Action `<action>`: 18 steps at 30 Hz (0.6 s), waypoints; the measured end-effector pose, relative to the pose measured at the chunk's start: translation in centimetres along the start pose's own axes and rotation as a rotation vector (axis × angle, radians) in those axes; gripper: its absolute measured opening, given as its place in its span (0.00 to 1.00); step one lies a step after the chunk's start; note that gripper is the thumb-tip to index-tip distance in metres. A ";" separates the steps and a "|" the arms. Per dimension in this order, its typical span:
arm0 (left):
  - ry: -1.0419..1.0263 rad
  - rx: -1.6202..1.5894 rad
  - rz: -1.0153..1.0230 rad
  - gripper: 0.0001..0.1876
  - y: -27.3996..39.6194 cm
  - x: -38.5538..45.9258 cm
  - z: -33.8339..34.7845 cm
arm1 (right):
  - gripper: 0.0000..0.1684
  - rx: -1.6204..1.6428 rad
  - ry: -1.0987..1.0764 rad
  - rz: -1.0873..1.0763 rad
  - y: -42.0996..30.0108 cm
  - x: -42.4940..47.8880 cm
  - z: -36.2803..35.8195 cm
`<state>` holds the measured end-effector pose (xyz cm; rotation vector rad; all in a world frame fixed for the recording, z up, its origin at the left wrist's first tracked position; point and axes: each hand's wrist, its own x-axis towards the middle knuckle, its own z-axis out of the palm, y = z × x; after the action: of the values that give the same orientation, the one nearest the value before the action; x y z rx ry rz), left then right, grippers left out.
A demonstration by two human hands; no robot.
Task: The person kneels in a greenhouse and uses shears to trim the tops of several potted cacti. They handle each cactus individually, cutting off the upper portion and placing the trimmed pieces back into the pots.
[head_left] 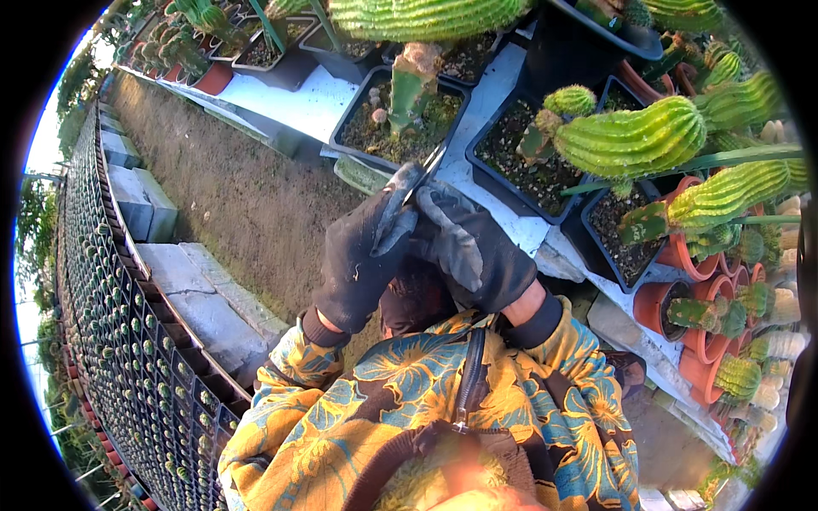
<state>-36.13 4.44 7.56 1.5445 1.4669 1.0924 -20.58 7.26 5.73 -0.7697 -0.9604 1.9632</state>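
Observation:
Both my hands wear black work gloves with grey-coated fingers, held close together in front of my chest. My left hand (370,246) pinches a thin shiny metal tool (434,160), perhaps a blade or tweezers, between thumb and fingers. Its tip points up toward a square black pot (397,161), which holds soil and a cut green cactus stump (409,96) with a small pinkish bud beside it. My right hand (482,246) is curled against the left one, near the tool's lower part. Whether anything is inside its fingers is hidden.
A white bench (287,102) carries more square pots, including one with a leaning grafted cactus (629,137). Terracotta pots (661,310) crowd the right side. Leftward lie a dirt path (223,185), concrete blocks (192,294) and trays of many small cacti (128,332).

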 end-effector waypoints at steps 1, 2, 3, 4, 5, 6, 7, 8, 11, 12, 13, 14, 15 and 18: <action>0.013 -0.036 0.023 0.22 -0.1 0.0 0.2 | 0.17 0.362 0.007 0.184 -0.3 0.3 0.0; 0.026 -0.072 0.046 0.22 0.0 0.1 0.4 | 0.17 0.433 -0.128 0.215 -0.1 0.7 -0.9; 0.012 -0.108 0.038 0.23 0.1 -0.2 0.5 | 0.15 0.394 -0.095 0.197 -0.5 0.6 -0.6; -0.002 -0.144 0.030 0.23 0.1 -0.3 0.6 | 0.14 0.355 -0.061 0.179 -0.8 0.3 -0.2; -0.016 -0.180 0.021 0.23 0.3 -0.4 0.6 | 0.12 0.318 -0.028 0.162 -1.1 0.1 0.1; -0.044 -0.093 0.060 0.24 0.7 -0.9 0.6 | 0.12 0.165 -0.009 0.096 -0.8 -0.3 0.2; -0.037 -0.090 0.076 0.24 0.7 -1.0 0.7 | 0.13 0.009 0.020 0.030 -0.7 -0.5 0.2; -0.029 -0.087 0.090 0.24 0.6 -1.0 1.0 | 0.13 -0.013 0.045 0.043 -0.9 -0.5 0.0; 0.109 -0.056 0.066 0.25 0.5 -0.8 1.0 | 0.13 -0.081 0.044 -0.109 0.8 -0.6 -2.3; 0.197 -0.088 0.038 0.25 -0.2 -0.4 0.6 | 0.13 0.105 0.035 -0.045 -0.1 -0.7 -2.1; 0.283 -0.128 0.022 0.25 -1.2 0.3 0.4 | 0.13 0.282 0.032 0.010 -0.8 -1.0 -2.0; 0.350 -0.187 0.012 0.26 -2.6 1.2 0.1 | 0.15 0.288 0.034 0.000 -0.9 -1.5 -2.0; 0.419 -0.238 -0.001 0.26 -3.9 2.4 -0.4 | 0.15 0.294 0.033 0.017 -0.8 -1.7 -2.1; 0.462 -0.293 -0.128 0.28 -4.1 4.8 -1.4 | 0.16 0.303 0.043 0.068 -0.6 -2.5 -1.8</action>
<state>-39.03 9.47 4.74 1.0213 1.5869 1.5776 -17.67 5.96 5.65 -0.6746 -0.5986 2.0798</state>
